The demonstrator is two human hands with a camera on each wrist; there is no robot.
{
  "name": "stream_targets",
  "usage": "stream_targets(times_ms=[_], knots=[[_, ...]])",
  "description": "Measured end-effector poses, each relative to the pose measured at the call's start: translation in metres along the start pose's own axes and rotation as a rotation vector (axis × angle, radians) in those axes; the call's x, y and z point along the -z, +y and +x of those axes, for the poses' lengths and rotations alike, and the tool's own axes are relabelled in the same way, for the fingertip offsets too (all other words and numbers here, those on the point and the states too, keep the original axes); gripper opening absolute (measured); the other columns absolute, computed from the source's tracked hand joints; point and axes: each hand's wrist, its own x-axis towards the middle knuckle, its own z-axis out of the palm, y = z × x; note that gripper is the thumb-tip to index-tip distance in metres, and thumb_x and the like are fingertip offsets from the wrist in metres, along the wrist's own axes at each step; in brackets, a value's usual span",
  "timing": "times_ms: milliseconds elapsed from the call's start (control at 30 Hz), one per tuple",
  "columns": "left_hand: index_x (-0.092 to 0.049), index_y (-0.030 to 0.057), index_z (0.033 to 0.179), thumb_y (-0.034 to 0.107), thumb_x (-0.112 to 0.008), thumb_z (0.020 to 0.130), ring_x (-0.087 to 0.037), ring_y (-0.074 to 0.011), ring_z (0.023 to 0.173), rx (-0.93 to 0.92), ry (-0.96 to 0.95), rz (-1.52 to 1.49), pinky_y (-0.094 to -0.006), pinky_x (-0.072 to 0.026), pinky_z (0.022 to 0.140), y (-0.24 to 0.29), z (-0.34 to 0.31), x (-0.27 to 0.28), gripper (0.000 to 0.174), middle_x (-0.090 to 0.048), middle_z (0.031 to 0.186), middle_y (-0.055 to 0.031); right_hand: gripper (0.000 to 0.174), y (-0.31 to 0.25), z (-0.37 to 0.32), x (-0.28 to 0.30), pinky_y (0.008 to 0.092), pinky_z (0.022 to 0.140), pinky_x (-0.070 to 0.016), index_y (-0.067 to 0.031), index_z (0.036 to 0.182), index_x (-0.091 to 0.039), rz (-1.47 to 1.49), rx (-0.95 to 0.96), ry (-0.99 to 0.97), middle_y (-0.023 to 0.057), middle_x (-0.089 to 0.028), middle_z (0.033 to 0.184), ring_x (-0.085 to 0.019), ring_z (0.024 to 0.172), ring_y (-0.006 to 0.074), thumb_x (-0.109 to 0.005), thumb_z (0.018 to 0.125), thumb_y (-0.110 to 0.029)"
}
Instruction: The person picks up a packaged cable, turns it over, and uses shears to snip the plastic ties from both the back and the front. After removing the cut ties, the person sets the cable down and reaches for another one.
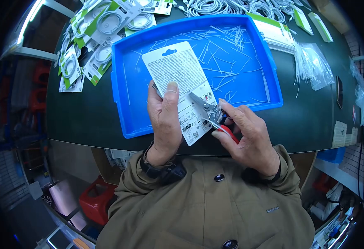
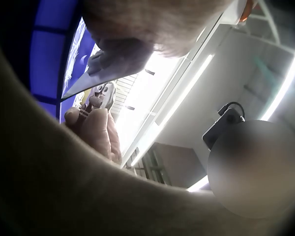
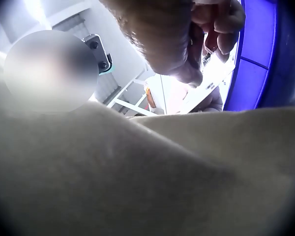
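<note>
In the middle of the head view, the left hand is clamping a flat white printed cardboard hanger card, its thumb pressing on the text side and its fingers going behind the left edge. The card is leaning over the near part of a shallow rectangular blue plastic tray, its bottom corner reaching past the tray's near rim toward the person. Right of centre, the right hand is gripping small metal cutters with red handles, and the blade end is lying over the card's lower half; whether the blades are touching it or meeting, I cannot tell.

Thin white plastic strips are lying scattered in the tray, thickest toward its upper right, and a bunch of long white ties is spilling across the table at the upper right of the frame. Carded white cables are piling up at the upper left.

The person seems to be trimming tie ends at the back of the card. The next move probably calls for holding the card steady, setting the blades close around an end and squeezing without nicking the cardboard.
</note>
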Motion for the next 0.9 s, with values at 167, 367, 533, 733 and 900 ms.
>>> stream_targets(times_ms=[167,367,533,733,900], knots=[[-0.048,0.0001,0.142,0.035,-0.048,0.115,-0.074,-0.0221,0.104,0.025,0.004,0.012,-0.0372,-0.0613,0.087,0.002,0.000,-0.006,0.044,-0.068,0.123,-0.0175,0.075,0.000,0.004,0.005,0.0349,0.070,-0.0547,-0.0060,0.150,-0.060,0.118,0.056,-0.027,0.0120,-0.065,0.096,-0.066,0.079,0.0228,-0.089,0.081,-0.011],[-0.047,0.0012,0.142,0.037,-0.046,0.116,-0.073,-0.0217,0.104,0.037,-0.001,0.008,-0.0358,-0.0610,0.088,0.003,-0.004,-0.011,0.044,-0.067,0.124,-0.0163,0.073,-0.004,0.008,0.007,0.0389,0.069,-0.0557,-0.0098,0.149,-0.060,0.013,0.069,-0.061,0.0128,-0.065,0.096,-0.069,0.081,0.0273,-0.090,0.083,-0.019],[-0.046,0.0004,0.141,0.036,-0.050,0.116,-0.069,-0.0162,0.106,-0.001,-0.015,0.009,-0.0323,-0.0571,0.090,0.005,-0.004,-0.006,0.044,-0.066,0.124,-0.0145,0.073,-0.002,0.005,0.005,0.0383,0.069,-0.0564,-0.0104,0.149,-0.060,0.111,0.078,-0.026,0.0122,-0.065,0.095,-0.070,0.081,0.0271,-0.090,0.083,-0.020],[-0.045,0.0002,0.140,0.037,-0.050,0.116,-0.067,-0.0135,0.106,-0.013,-0.023,-0.008,-0.0303,-0.0549,0.092,0.005,-0.006,-0.012,0.044,-0.066,0.124,-0.0137,0.078,-0.001,0.002,0.005,0.0334,0.071,-0.0547,-0.0053,0.151,-0.060,0.103,0.033,-0.051,0.0124,-0.066,0.099,-0.065,0.081,0.0217,-0.090,0.078,-0.011],[-0.044,0.0002,0.140,0.036,-0.049,0.116,-0.067,-0.0137,0.106,-0.003,-0.045,-0.011,-0.0307,-0.0557,0.091,0.003,-0.006,-0.013,0.043,-0.065,0.124,-0.0137,0.075,0.000,0.007,0.003,0.0388,0.068,-0.0538,-0.0074,0.149,-0.060,-0.015,0.102,0.001,0.0121,-0.063,0.095,-0.064,0.077,0.0263,-0.090,0.081,-0.018]])
